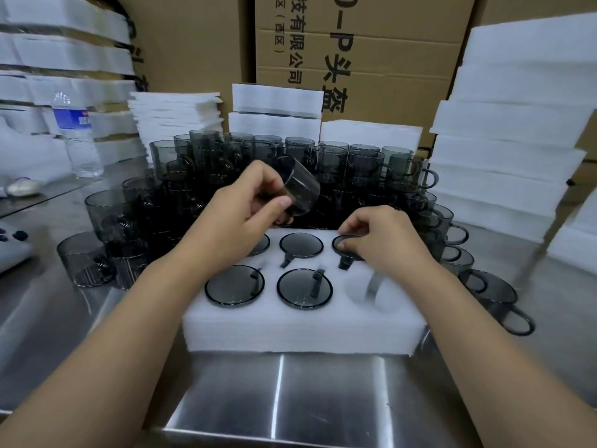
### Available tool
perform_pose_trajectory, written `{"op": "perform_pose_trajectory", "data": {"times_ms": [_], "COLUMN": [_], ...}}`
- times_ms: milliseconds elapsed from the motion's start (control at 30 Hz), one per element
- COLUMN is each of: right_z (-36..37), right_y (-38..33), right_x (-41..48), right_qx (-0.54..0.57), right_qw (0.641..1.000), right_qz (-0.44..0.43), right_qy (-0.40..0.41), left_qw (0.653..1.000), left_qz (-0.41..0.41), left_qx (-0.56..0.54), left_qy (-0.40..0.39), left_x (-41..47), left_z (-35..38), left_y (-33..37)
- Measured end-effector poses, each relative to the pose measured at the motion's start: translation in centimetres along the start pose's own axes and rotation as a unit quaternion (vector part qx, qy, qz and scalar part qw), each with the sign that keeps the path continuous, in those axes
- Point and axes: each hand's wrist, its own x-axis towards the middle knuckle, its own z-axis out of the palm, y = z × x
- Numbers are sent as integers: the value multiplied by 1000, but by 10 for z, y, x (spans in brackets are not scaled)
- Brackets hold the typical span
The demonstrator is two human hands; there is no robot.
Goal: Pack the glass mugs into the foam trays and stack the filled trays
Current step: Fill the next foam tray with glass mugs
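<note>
Left hand (pixel 240 205) grips a smoky mug (pixel 302 189), right hand (pixel 386 240) pinches a seated mug (pixel 345 262) in white foam tray (pixel 300 331)

At the centre of the frame, the left hand (pixel 239 215) is gripping a tilted mug (pixel 300 189) of dark glass, holding it above the upper left part of a white foam tray (pixel 300 331). The right hand (pixel 384 240) is pinching the edge of a corner mug (pixel 347 242) sitting in the tray's upper right pocket. Three seated mugs (pixel 304 288) are filling other pockets, and a fourth is showing partly under the left hand. A pile of mugs (pixel 200 176) is crowding the metal table (pixel 290 399) behind the tray. Foam stacks (pixel 504 150) are rising at the right, a water bottle (pixel 77 134) is standing upper left, and cardboard boxes (pixel 371 43) are lining the top.
</note>
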Motion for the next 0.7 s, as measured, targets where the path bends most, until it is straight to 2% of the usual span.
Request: {"op": "perform_pose_trajectory", "data": {"times_ms": [133,233,333,533,700], "right_z": [0,-4,-6,2,1], "right_y": [-3,-16,-27,-24,-22], "right_x": [-1,-1,-4,-7,-6], "right_qx": [15,185,333,351,349], "right_qw": [999,979,942,936,935], "right_qz": [0,-2,6,0,4], "right_qy": [40,81,32,-13,-59], "left_qw": [997,994,993,991,986], "left_qz": [-8,-15,11,32,45], "left_qx": [51,71,72,61,103], "left_qy": [-57,-82,-92,-113,-125], "left_x": [-2,-2,-2,-2,-4], "left_z": [3,4,4,3,1], "left_y": [0,3,4,4,5]}}
